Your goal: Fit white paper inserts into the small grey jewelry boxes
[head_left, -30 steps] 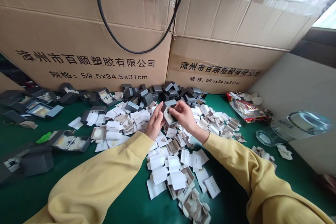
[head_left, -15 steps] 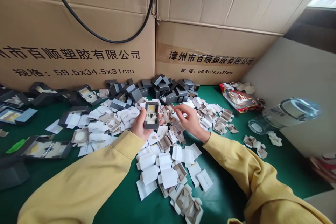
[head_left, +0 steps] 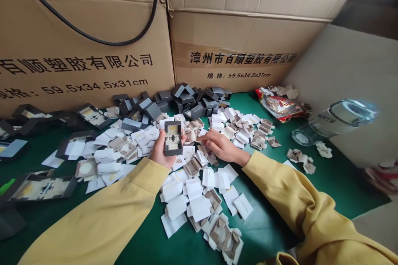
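My left hand is wrapped round a small dark grey box whose lid is folded back. Pale lining and a black pattern across the hinge show inside it. My right hand is just to the right of the box, low over a heap of small white and grey-brown folded card inserts. Its index finger points left with the fingertips at the cards; the other fingers are partly bent, and I see nothing held in them. Whether the tips touch a card is unclear.
More dark boxes are piled at the back, with opened ones to the left. Large cartons wall off the rear, a black cable hanging before them. On the right are a red snack packet and a clear bottle.
My right hand has come down toward the cards near the box, its fingers lower and further left. The left hand still holds the box. The whole view has shifted slightly.
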Demonstrator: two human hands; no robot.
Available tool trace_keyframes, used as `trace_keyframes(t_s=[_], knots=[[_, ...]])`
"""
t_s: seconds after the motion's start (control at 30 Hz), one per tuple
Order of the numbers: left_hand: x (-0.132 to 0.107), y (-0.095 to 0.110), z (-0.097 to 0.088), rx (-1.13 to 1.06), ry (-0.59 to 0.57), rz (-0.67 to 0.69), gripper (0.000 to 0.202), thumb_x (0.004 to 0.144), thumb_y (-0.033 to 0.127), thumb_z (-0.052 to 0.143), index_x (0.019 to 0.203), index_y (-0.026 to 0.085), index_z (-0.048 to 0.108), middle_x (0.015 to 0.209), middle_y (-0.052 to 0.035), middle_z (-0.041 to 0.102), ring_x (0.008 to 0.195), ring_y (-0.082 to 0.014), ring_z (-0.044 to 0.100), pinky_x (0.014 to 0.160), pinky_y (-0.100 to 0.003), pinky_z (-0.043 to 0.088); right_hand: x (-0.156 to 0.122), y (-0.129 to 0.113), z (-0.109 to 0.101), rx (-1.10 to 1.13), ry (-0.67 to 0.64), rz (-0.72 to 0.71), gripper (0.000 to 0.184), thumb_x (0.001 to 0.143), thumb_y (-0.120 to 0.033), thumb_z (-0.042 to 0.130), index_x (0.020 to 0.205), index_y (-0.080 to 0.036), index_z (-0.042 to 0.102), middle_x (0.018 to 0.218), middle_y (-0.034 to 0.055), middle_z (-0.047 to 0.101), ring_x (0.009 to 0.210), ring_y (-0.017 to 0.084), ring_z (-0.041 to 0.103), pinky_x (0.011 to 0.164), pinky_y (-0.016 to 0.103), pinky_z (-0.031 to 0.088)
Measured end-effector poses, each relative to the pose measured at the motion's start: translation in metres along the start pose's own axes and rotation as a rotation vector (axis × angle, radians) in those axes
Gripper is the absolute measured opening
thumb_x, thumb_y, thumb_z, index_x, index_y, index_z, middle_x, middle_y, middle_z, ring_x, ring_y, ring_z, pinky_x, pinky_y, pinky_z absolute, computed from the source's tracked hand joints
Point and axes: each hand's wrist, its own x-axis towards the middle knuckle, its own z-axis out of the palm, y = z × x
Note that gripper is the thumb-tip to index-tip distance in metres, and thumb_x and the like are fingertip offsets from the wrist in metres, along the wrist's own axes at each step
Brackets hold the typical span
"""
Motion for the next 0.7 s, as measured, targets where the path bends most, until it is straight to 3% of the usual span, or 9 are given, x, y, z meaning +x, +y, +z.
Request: trace_keyframes(t_s=[0.2, 0.37, 0.5, 0.7], knots=[[-0.002, 0.003, 0.003, -0.034, 0.062, -0.156, 0.037, 0.089, 0.040, 0.036, 0.093, 0.013, 0.061, 0.079, -0.0065, 0.065, 0.063, -0.0126, 0.059, 0.068, -0.030, 0.053, -0.012, 0.003, -0.007, 0.055, -0.078, -0.107, 0.040, 0.071, -0.002, 0.040, 0.099, -0.021, 0.061, 0.111, 0.0070, 0.056, 0.104, 0.019, 0.049, 0.091, 0.038, 0.042], [-0.003, 0.003, 0.005, -0.039, 0.054, -0.181, 0.038, 0.088, 0.040, 0.038, 0.095, 0.010, 0.061, 0.081, -0.0096, 0.064, 0.066, -0.0125, 0.059, 0.067, -0.026, 0.051, -0.010, 0.008, -0.004, 0.017, -0.108, -0.125, 0.032, 0.077, -0.007, 0.043, 0.098, -0.022, 0.062, 0.107, 0.0075, 0.060, 0.101, 0.019, 0.052, 0.087, 0.036, 0.045], [-0.004, 0.003, 0.004, 0.004, 0.002, -0.257, 0.042, 0.089, 0.040, 0.035, 0.092, 0.010, 0.062, 0.078, -0.0100, 0.064, 0.061, -0.0130, 0.058, 0.066, -0.029, 0.051, -0.011, 0.011, 0.000, 0.077, 0.016, -0.055, 0.023, 0.084, -0.014, 0.042, 0.093, -0.021, 0.062, 0.096, 0.0067, 0.063, 0.093, 0.016, 0.056, 0.082, 0.032, 0.047], [-0.005, 0.005, 0.004, 0.006, -0.044, -0.304, 0.046, 0.088, 0.043, 0.032, 0.089, 0.009, 0.063, 0.079, -0.0107, 0.065, 0.063, -0.0155, 0.060, 0.067, -0.033, 0.051, -0.008, 0.007, 0.009, 0.022, 0.314, 0.259, 0.016, 0.083, -0.028, 0.047, 0.081, -0.019, 0.061, 0.071, 0.0032, 0.061, 0.059, 0.013, 0.051, 0.056, 0.025, 0.042]])
